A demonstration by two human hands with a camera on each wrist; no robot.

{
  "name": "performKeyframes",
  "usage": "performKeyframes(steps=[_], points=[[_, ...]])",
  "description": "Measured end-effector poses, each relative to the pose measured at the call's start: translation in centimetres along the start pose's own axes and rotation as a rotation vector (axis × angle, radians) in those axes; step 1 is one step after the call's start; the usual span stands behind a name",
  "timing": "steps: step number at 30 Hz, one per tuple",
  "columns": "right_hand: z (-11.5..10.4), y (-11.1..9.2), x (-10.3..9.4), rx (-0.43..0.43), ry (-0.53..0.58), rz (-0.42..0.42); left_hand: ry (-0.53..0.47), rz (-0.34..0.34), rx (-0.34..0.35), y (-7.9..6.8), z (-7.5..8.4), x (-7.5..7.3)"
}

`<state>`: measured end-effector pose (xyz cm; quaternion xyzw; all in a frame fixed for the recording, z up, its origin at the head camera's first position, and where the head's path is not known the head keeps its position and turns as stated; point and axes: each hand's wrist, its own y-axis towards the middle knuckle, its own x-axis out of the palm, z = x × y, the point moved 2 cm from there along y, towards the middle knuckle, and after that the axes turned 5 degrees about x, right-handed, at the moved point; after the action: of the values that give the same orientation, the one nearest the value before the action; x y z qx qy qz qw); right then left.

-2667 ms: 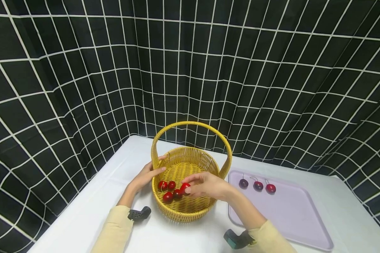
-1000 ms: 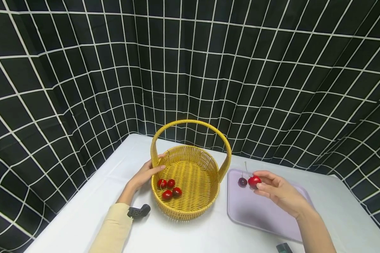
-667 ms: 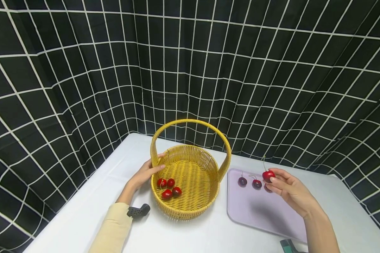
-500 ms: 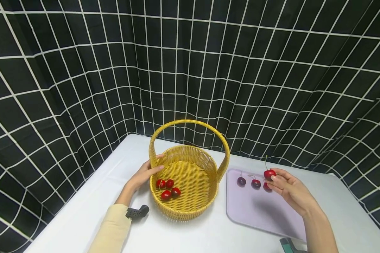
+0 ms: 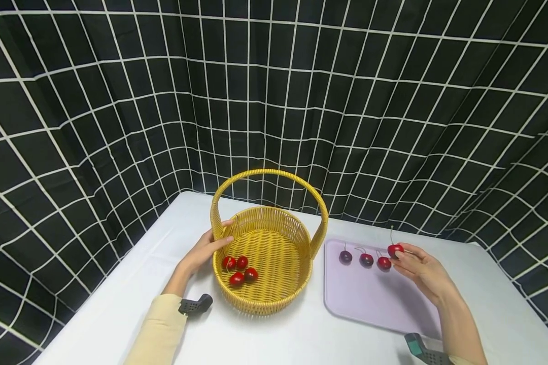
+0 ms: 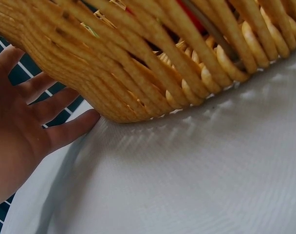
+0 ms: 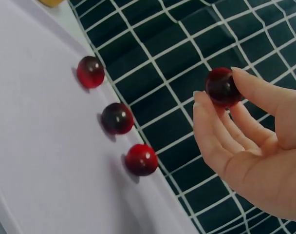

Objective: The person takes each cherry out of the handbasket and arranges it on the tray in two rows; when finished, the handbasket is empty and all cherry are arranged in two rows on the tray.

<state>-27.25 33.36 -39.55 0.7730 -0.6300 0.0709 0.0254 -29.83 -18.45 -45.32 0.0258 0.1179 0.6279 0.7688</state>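
The right hand (image 5: 423,271) pinches a cherry (image 5: 395,250) near the far edge of the tray (image 5: 370,304), stem (image 5: 391,235) pointing up and away. The left hand (image 5: 203,252) grips the basket (image 5: 274,302)

"What light have we got?"
"Bright and even in our head view; we see a soft shadow on the lilac tray (image 5: 370,301). From the right wrist, the cherries (image 7: 118,118) carry small white glints."
"And sharpness?"
"Our left wrist view is dimmer, its tabletop (image 6: 187,185) grey and soft. Wide-angle distortion stretches the curtain (image 5: 274,76) squares toward our head view's edges."
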Motion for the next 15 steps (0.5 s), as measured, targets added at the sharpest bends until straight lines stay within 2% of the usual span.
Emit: performKeyframes(steps=[6,15], points=[[0.8,0.1,-1.1,-0.019,0.089,-0.004,-0.003,0.011,-0.009,0.1,-0.2,0.0],[1.7,0.2,-2.7,0.072,0.139,0.113,-0.002,0.003,-0.002,0.0,0.0,0.1]])
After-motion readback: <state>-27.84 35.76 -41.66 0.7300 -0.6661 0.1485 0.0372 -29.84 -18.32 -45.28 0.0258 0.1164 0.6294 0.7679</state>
